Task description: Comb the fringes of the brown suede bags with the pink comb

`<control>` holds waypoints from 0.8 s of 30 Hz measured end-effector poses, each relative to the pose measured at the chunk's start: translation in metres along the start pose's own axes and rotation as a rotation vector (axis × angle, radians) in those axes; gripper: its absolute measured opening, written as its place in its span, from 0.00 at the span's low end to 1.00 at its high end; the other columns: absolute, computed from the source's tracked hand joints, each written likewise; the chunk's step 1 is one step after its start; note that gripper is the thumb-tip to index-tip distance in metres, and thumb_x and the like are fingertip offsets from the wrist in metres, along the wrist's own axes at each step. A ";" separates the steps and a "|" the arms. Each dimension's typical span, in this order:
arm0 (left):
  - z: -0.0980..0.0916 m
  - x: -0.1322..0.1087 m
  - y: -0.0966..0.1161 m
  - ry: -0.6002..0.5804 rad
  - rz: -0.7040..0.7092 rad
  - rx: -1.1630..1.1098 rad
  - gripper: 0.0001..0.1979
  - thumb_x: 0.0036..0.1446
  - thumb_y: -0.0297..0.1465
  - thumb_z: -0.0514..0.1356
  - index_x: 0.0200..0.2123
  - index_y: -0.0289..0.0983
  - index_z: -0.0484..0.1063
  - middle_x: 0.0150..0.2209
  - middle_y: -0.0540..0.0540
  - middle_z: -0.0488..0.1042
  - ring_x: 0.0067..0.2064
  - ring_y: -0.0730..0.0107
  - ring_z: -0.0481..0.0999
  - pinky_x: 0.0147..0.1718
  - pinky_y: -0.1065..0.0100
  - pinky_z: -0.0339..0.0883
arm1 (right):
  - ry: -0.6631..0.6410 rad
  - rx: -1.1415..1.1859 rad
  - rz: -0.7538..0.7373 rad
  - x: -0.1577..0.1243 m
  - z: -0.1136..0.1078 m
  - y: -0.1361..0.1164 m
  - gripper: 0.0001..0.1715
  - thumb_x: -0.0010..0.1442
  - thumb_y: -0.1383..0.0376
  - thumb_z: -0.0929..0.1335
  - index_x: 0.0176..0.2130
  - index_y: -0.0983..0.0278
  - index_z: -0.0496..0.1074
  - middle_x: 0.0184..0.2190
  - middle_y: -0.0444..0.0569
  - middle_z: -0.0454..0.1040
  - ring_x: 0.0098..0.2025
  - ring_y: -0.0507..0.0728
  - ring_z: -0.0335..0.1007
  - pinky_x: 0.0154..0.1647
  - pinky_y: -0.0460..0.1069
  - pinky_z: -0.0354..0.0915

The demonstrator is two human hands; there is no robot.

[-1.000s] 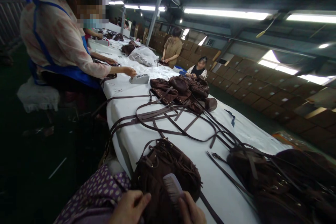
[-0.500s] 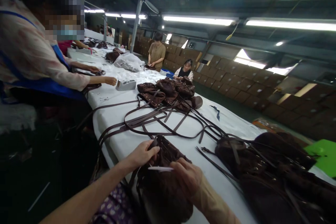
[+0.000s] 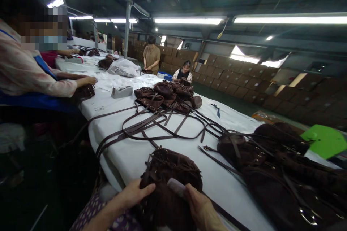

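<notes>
A dark brown bag (image 3: 175,164) with fringed edges and small metal eyelets leans upright at the table's near edge in front of me. My left hand (image 3: 135,193) grips its left side, thumb on the front and fingers out of sight behind it. In my right hand (image 3: 202,204) is a pale, flat strip with a rounded end (image 3: 176,187), pinched at its right end and lying against the bag's front. What the strip is made of, I cannot tell. The bag's lower part runs out of the picture.
More brown bags (image 3: 168,94) are heaped mid-table, their long straps (image 3: 162,137) looping toward me. Another pile of bags (image 3: 271,173) lies at right, beside a green object (image 3: 325,140). A grey tape dispenser (image 3: 121,91) stands at left, near a co-worker (image 3: 40,68) handling a bag.
The bag now shows its fringed front, with my left hand lower on its side. The pale strip, seen edge-on before, now faces me. The co-worker's hands have drawn back left from the dispenser.
</notes>
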State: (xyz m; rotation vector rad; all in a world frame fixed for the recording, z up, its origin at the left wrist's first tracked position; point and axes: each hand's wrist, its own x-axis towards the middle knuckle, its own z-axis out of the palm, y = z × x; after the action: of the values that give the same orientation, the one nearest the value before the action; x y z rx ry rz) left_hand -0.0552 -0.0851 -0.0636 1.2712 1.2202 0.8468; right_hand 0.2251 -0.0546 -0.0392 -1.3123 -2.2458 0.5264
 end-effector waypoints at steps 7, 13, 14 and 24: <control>0.012 0.021 0.070 0.109 0.294 0.235 0.16 0.61 0.41 0.49 0.30 0.37 0.69 0.32 0.45 0.74 0.36 0.62 0.72 0.38 0.65 0.64 | 0.103 0.033 0.051 -0.009 -0.015 -0.001 0.17 0.68 0.55 0.58 0.37 0.60 0.70 0.30 0.48 0.77 0.32 0.57 0.74 0.35 0.49 0.68; -0.005 0.038 0.140 -0.048 0.210 0.103 0.16 0.54 0.44 0.56 0.26 0.36 0.66 0.26 0.51 0.67 0.30 0.68 0.65 0.31 0.69 0.59 | 0.129 -0.170 -0.393 0.025 -0.096 -0.071 0.13 0.69 0.64 0.56 0.38 0.62 0.66 0.29 0.46 0.69 0.28 0.53 0.63 0.28 0.46 0.59; -0.005 0.038 0.150 -0.089 0.193 0.086 0.16 0.52 0.44 0.58 0.26 0.36 0.66 0.26 0.51 0.67 0.30 0.68 0.65 0.31 0.69 0.59 | 0.072 -0.272 -0.478 0.035 -0.105 -0.087 0.12 0.69 0.66 0.56 0.39 0.62 0.66 0.31 0.47 0.70 0.29 0.53 0.63 0.29 0.47 0.58; -0.013 0.051 0.154 0.103 0.204 0.123 0.19 0.48 0.48 0.59 0.22 0.37 0.63 0.20 0.52 0.65 0.24 0.70 0.64 0.25 0.69 0.57 | -0.098 -0.499 -0.323 0.050 -0.090 -0.100 0.06 0.65 0.61 0.61 0.37 0.60 0.65 0.29 0.42 0.73 0.23 0.51 0.65 0.19 0.48 0.46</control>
State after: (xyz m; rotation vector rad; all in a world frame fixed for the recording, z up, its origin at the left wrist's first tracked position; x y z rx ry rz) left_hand -0.0329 -0.0087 0.0782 1.4857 1.2542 1.0076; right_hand 0.1872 -0.0489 0.0992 -1.1134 -2.7129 -0.0979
